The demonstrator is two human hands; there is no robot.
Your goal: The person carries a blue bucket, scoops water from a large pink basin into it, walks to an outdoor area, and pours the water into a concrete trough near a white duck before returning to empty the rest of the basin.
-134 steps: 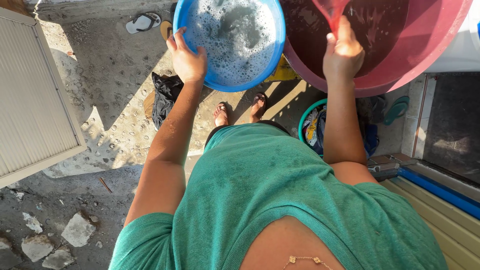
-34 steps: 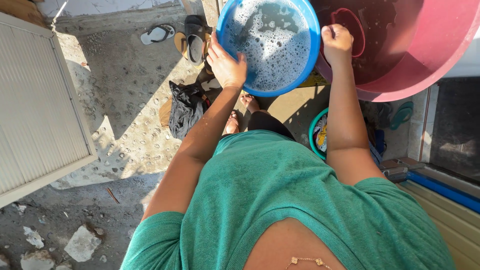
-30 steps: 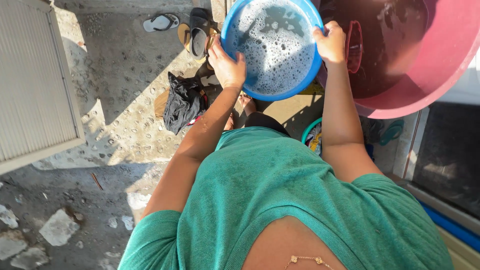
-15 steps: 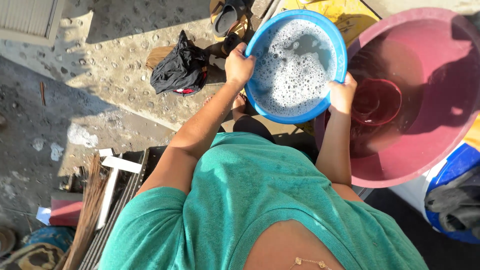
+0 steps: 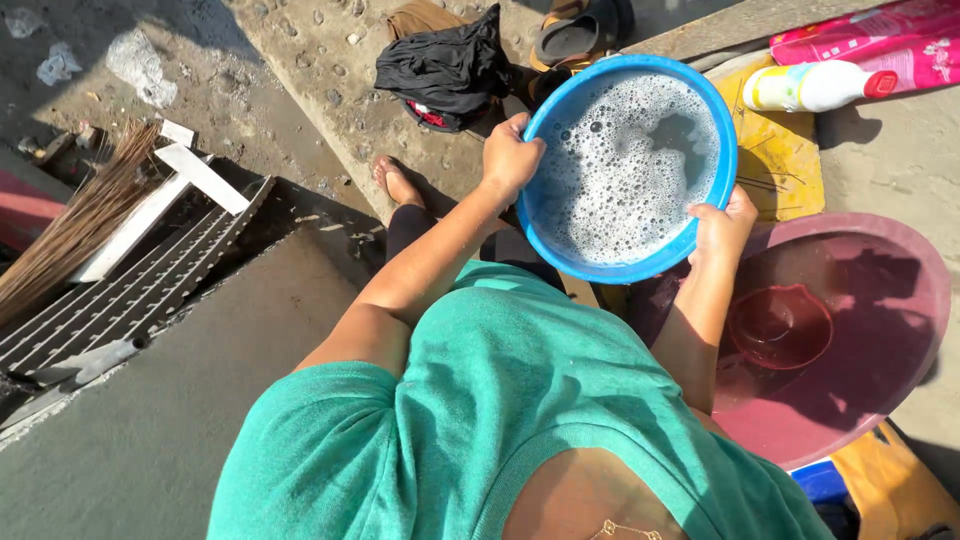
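A straw broom [image 5: 70,225] and a metal grate [image 5: 120,300] lay at far left, with a crumpled black cloth [image 5: 445,65] and sandals [image 5: 580,35] on the concrete beyond. The left hand [image 5: 510,155] and right hand [image 5: 722,225] were each clamped on opposite rims of a round blue basin [image 5: 560,255] of sudsy water, held in the air before the person; it looked heavy, sloshing and slick, best gripped at both rims. A big maroon tub [image 5: 900,350] holding a red dipper [image 5: 780,325] crowded the right, with a white bottle [image 5: 815,87] beyond.
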